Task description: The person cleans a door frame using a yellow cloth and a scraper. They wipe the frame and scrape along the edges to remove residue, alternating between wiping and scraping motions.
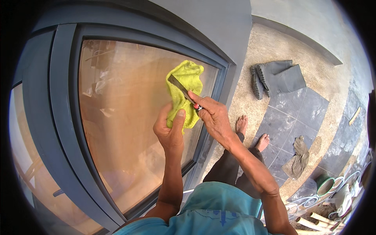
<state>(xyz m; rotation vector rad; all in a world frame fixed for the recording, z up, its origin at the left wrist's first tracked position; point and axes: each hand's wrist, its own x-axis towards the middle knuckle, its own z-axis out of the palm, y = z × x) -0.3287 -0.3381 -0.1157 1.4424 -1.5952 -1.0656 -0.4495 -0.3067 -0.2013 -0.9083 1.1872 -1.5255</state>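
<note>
A yellow-green cloth [187,78] hangs in front of the glass pane, with my left hand [171,124] closed on its lower left side, thumb on top. My right hand [212,117] grips a knife [180,87] with a dark flat blade and a bit of red on its handle. The blade lies against the cloth, its tip toward the upper left. My right forefinger stretches along the blade. The part of the handle inside my right palm is hidden.
A grey-framed glass door [129,117] fills the left side. Dark rubber boots [280,78] lie on the pebbled floor beside grey tiles [276,127]. A dirty rag [300,156], a green bucket [324,185], hoses and several poles [311,224] sit at the lower right. My bare feet stand at centre right.
</note>
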